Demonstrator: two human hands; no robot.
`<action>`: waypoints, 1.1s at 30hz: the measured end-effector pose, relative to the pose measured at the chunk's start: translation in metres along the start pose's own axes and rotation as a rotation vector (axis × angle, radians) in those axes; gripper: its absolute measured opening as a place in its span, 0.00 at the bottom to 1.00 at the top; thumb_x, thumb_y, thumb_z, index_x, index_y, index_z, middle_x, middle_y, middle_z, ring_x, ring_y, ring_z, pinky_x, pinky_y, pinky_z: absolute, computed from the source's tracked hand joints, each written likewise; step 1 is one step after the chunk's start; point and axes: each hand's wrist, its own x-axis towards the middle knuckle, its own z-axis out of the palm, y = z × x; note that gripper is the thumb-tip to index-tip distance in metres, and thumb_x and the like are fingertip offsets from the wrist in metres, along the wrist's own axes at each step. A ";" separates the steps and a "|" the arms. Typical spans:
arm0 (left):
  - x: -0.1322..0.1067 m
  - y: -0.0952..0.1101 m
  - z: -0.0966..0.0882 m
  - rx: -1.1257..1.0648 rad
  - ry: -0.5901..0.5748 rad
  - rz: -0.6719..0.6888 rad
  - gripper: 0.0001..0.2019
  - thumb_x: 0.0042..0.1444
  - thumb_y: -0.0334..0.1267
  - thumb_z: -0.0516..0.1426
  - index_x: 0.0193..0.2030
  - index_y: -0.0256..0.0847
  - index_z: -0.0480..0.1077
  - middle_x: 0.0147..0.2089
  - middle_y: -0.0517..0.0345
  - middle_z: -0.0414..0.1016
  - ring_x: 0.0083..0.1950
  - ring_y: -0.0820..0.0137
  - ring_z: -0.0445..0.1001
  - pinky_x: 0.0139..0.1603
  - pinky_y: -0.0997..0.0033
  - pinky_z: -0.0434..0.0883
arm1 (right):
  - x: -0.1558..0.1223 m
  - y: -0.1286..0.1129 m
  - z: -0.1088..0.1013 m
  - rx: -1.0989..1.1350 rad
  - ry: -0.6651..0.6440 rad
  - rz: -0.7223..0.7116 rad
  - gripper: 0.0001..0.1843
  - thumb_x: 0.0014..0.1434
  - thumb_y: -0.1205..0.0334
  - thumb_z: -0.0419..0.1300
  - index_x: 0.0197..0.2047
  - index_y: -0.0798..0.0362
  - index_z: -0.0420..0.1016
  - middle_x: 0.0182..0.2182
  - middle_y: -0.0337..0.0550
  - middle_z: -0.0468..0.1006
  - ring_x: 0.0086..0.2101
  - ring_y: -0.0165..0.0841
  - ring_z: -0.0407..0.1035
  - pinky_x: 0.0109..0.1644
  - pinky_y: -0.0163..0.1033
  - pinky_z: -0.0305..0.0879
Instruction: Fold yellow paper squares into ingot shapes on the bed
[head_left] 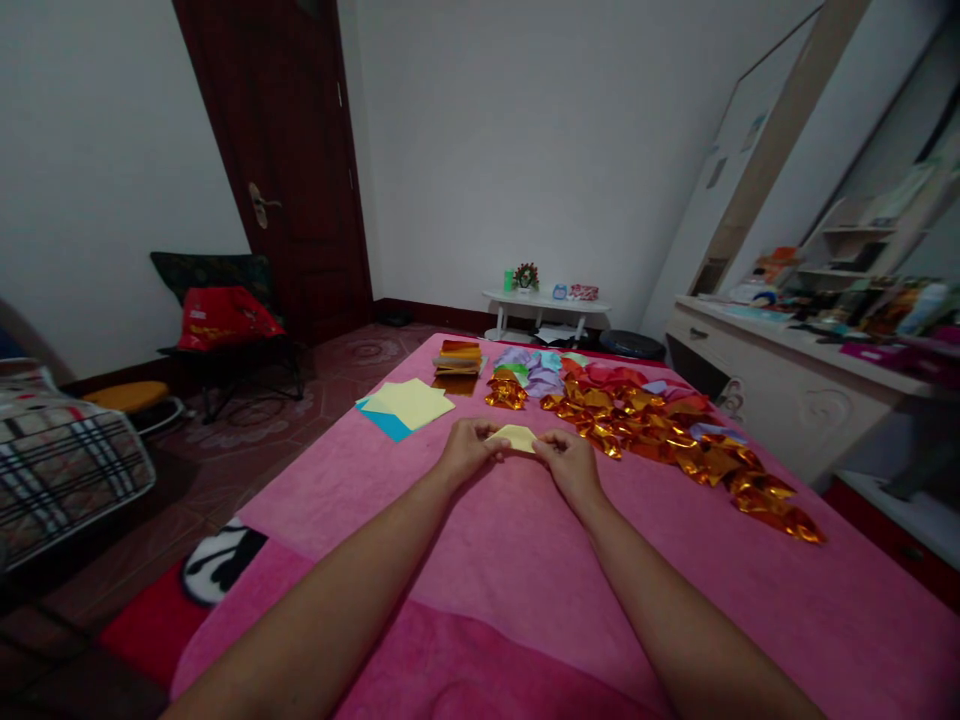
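Between my two hands is a piece of folded yellow paper point(516, 437), its top edge flat and its sides slanting. My left hand point(469, 450) pinches the left end, and my right hand point(568, 461) pinches the right end. Both hands are low over a pink cloth point(495, 560). Just beyond them sits a folded shiny gold paper piece point(506, 392). To the left lie loose yellow sheets point(415, 403) fanned over a blue sheet point(391, 425). A stack of gold and brown paper point(458, 367) stands behind.
Many folded gold foil pieces point(660, 430) spread across the right side, with purple folded papers point(545, 378) and red ones behind. A small white table point(551, 299) stands by the wall. At right is a cluttered dresser point(795, 350); at left, a chair with a red bag point(225, 318).
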 end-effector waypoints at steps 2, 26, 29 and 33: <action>-0.002 0.003 0.000 0.006 -0.022 -0.009 0.12 0.46 0.39 0.62 0.33 0.29 0.74 0.18 0.59 0.72 0.17 0.77 0.67 0.20 0.79 0.62 | -0.001 -0.004 0.001 0.026 -0.015 -0.022 0.10 0.48 0.57 0.60 0.24 0.55 0.72 0.20 0.37 0.71 0.23 0.30 0.62 0.27 0.33 0.56; -0.008 0.015 0.011 0.068 0.087 0.096 0.20 0.56 0.49 0.52 0.38 0.31 0.73 0.22 0.60 0.69 0.22 0.76 0.65 0.22 0.78 0.59 | -0.002 -0.015 0.001 0.353 -0.117 0.164 0.20 0.50 0.58 0.54 0.47 0.55 0.69 0.11 0.26 0.58 0.13 0.24 0.49 0.17 0.29 0.43; -0.010 0.019 0.012 0.004 -0.025 0.102 0.23 0.51 0.46 0.59 0.49 0.32 0.72 0.34 0.52 0.77 0.28 0.74 0.71 0.27 0.77 0.66 | -0.001 -0.018 -0.001 0.397 -0.117 0.220 0.19 0.49 0.57 0.54 0.44 0.55 0.68 0.11 0.25 0.57 0.12 0.22 0.46 0.16 0.28 0.40; -0.010 0.018 0.012 -0.022 -0.065 0.101 0.22 0.49 0.43 0.62 0.48 0.32 0.74 0.35 0.49 0.78 0.29 0.74 0.71 0.28 0.76 0.67 | -0.001 -0.020 -0.002 0.429 -0.126 0.259 0.17 0.47 0.56 0.55 0.39 0.55 0.69 0.10 0.25 0.56 0.11 0.22 0.45 0.16 0.28 0.38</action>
